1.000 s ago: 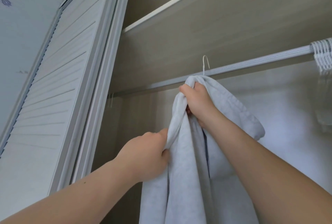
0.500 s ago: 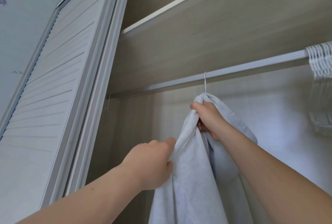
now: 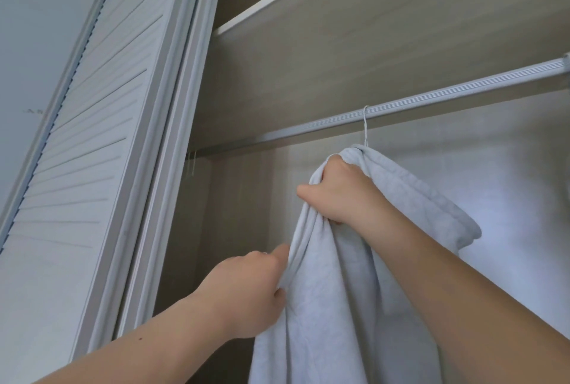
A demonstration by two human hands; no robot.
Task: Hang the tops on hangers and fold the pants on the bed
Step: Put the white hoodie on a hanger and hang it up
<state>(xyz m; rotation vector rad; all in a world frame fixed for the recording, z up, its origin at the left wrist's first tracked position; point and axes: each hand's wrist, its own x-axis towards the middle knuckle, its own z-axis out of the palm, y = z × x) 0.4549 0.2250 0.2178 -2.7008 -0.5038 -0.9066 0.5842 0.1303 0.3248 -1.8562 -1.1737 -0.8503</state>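
One top [image 3: 333, 306] is being clenched by the right hand [image 3: 336, 192], pinched below it by the left hand [image 3: 246, 291]; one hanger [image 3: 365, 127] is hooked above.

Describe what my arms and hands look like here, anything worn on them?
Both forearms are bare, no sleeves in view. The left hand and right hand wear no gloves; no ring, watch or bracelet shows. A small dark spot marks the left forearm.

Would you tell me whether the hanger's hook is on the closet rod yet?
On: the hook loops over the rod, with the top hanging beneath.
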